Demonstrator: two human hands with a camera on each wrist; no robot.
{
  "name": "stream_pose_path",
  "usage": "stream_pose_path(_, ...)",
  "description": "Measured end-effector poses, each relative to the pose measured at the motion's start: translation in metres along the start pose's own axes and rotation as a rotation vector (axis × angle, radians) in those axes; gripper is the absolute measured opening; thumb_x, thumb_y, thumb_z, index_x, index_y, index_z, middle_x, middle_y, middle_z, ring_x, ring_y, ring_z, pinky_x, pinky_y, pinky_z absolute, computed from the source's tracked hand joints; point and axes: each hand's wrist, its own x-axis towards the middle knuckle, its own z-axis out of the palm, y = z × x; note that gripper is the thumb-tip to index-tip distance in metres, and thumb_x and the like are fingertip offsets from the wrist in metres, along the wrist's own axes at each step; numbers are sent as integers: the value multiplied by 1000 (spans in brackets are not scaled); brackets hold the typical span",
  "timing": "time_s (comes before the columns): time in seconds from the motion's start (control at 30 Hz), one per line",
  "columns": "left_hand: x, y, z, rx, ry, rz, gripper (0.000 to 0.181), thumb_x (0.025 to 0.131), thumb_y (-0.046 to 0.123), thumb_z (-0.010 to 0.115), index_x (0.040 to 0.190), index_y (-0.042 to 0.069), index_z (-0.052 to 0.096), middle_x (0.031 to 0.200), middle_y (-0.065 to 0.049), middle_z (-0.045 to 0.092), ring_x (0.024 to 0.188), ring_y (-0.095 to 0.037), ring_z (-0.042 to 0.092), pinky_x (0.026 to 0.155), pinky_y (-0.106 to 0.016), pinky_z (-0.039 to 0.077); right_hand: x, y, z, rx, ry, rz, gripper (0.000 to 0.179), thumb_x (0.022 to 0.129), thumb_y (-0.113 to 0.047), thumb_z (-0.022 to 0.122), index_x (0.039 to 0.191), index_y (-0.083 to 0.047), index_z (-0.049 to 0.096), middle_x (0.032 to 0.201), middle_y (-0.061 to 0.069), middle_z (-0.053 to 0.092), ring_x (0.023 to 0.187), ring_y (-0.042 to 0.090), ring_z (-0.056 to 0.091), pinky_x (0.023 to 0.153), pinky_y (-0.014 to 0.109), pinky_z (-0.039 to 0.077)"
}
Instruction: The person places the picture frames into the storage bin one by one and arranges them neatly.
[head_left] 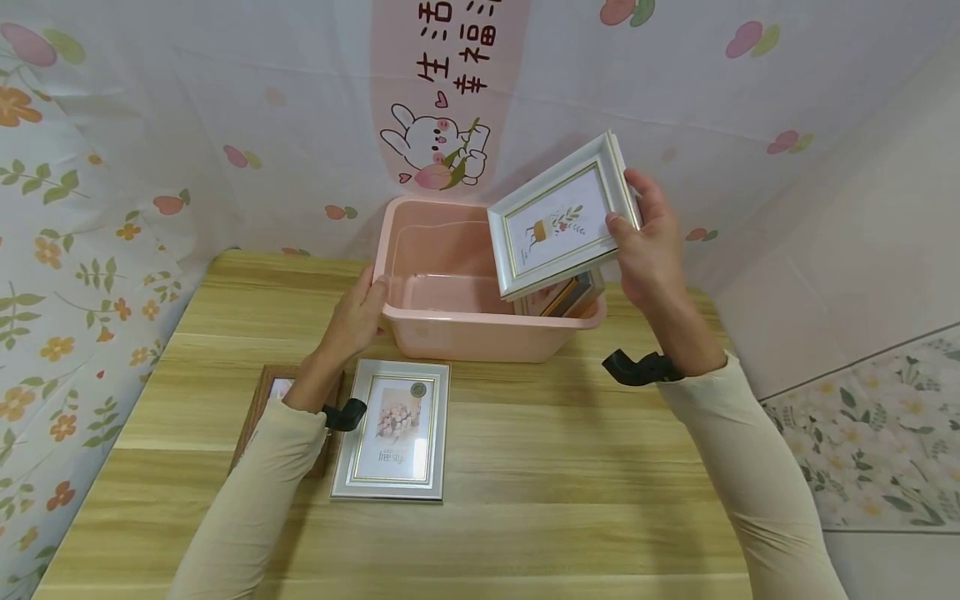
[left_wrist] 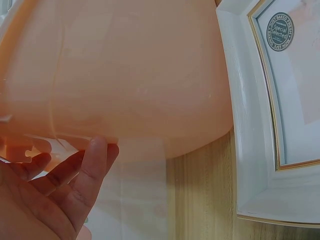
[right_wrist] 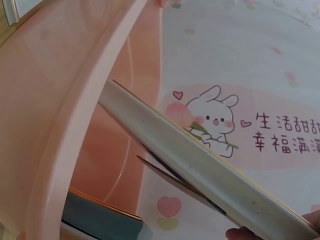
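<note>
A white picture frame (head_left: 558,221) with a plant print tilts above the right half of a pink plastic basin (head_left: 472,337). My right hand (head_left: 648,242) grips its right edge, thumb on the front and fingers behind. Seen edge-on in the right wrist view, the white frame (right_wrist: 200,155) has a thin stand flap angled off its back. My left hand (head_left: 356,312) holds the basin's left rim; in the left wrist view its fingers (left_wrist: 92,165) bend against the basin wall (left_wrist: 135,75). Inside the basin's right end, several frames (head_left: 562,296) lean, partly covered by the held one.
Left of centre on the wooden table (head_left: 555,483) lies a silver-white frame (head_left: 390,492) with a flower print. Beside it a brown frame (head_left: 258,400) is partly hidden under the left forearm. A printed cloth wall (head_left: 300,108) rises right behind the basin.
</note>
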Motion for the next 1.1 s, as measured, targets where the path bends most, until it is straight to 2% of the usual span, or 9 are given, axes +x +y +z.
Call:
stream_pose_path(0.2, -2, 1, 0, -18, 0, 0, 52, 105, 47, 26, 145, 16, 40, 126, -20, 55, 97, -35, 57, 69, -57, 56, 2, 8, 5, -85, -13, -46, 59, 96, 14, 42, 149, -12, 41, 147, 18, 45, 130, 32, 46, 108, 49, 43)
stream_pose_path(0.37, -1, 1, 0, -13, 8, -10, 54, 104, 48, 26, 146, 16, 39, 127, -20, 55, 100, -35, 57, 68, -56, 57, 4, 14, 8, -164, -16, -59, 59, 95, 13, 43, 149, -12, 41, 148, 16, 44, 129, 30, 47, 106, 50, 45)
stream_pose_path(0.57, -1, 1, 0, -8, 12, -5, 51, 105, 45, 27, 143, 14, 41, 125, -21, 56, 94, -34, 57, 65, -53, 57, 6, 22, 13, -264, -14, -87, 58, 95, 11, 45, 149, -12, 42, 146, 16, 46, 125, 30, 50, 104, 50, 47)
stream_pose_path(0.83, 0, 0, 0, 14, 12, 9, 54, 105, 44, 26, 147, 13, 39, 124, -21, 57, 87, -33, 58, 58, -41, 55, 5, 29, 16, -412, -26, -101, 59, 97, 8, 45, 152, -14, 39, 148, 16, 46, 123, 31, 53, 103, 48, 48)
stream_pose_path(1.1, 0, 0, 0, 4, 1, 7, 58, 104, 47, 26, 152, 15, 34, 126, -22, 57, 93, -35, 58, 63, -53, 57, 5, 37, 19, -468, -38, -130, 60, 96, 9, 46, 151, -11, 39, 147, 19, 46, 120, 33, 54, 99, 50, 51)
